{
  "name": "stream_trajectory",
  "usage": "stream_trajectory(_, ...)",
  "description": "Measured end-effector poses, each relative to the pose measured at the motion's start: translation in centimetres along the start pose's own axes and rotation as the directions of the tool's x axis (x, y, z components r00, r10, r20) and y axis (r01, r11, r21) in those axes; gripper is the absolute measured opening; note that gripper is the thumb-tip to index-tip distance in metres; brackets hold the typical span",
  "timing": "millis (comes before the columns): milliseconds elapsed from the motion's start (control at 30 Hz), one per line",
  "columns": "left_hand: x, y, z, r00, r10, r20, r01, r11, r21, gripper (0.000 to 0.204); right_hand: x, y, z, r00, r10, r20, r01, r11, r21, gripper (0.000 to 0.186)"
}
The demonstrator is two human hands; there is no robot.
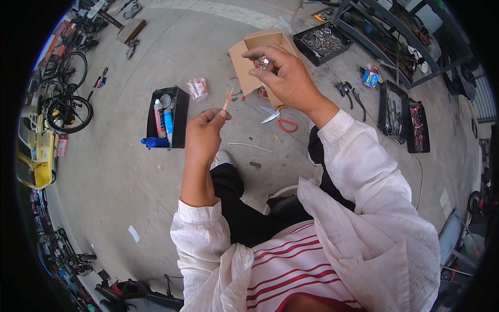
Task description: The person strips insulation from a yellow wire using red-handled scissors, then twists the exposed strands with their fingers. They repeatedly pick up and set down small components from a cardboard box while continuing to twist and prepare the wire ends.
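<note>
My left hand (204,134) is closed, with thumb and forefinger pinching a copper wire end (227,99) whose thin strands fan out upward. My right hand (289,78) is curved above an open cardboard box (243,67), its thumb and fingertips apart. Something small, shiny and red-and-silver (261,62) shows through that gap; whether the hand touches it is unclear. Scissors with red handles (287,125) lie spread on the floor below the right hand. A clear packet with red-and-white contents (197,89) lies beyond my left hand.
On the left, a black bin (180,122) holds tubes and a blue bottle (155,142). A tray of metal parts (325,44) stands beyond the box. Black-handled pliers (352,99) and two tool trays (393,112) are at right. A pale strip (250,146) lies near my shoes.
</note>
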State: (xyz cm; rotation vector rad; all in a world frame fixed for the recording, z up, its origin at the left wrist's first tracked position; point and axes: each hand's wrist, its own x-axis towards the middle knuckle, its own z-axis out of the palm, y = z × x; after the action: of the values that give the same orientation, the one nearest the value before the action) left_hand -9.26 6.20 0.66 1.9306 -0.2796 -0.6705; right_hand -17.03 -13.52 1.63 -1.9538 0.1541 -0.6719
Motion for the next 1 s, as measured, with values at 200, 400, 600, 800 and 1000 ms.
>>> stream_trajectory(200, -0.1, 0.2, 0.1, 0.982, -0.052, 0.182, 0.074, 0.991, -0.115, 0.022, -1.9, 0.5, 2.2, 0.89, -0.24, 0.388, 0.357, 0.896, -0.264, 0.018)
stream_trajectory(400, -0.7, 0.6, 0.6, 0.976, 0.061, 0.211, -0.046, 0.996, -0.076, 0.022, -1.6, 0.7, 1.9, 0.877, -0.258, 0.405, 0.401, 0.858, -0.322, 0.012)
stream_trajectory(600, -0.4, 0.1, 0.5, 0.982, 0.122, 0.145, -0.114, 0.991, -0.065, 0.02, -1.7, 0.7, 2.0, 0.928, -0.216, 0.305, 0.3, 0.917, -0.262, 0.013)
stream_trajectory(800, -0.7, 0.6, 1.1, 0.994, 0.111, 0.019, -0.104, 0.97, -0.218, 0.018, -2.2, 0.7, 3.2, 0.962, -0.236, 0.139, 0.271, 0.896, -0.352, 0.013)
stream_trajectory(1000, -1.0, -0.3, 3.7, 0.649, 0.733, -0.206, -0.609, 0.662, 0.436, 0.016, -2.8, -0.2, 6.1, 0.982, 0.142, -0.128, -0.134, 0.989, 0.069, 0.017)
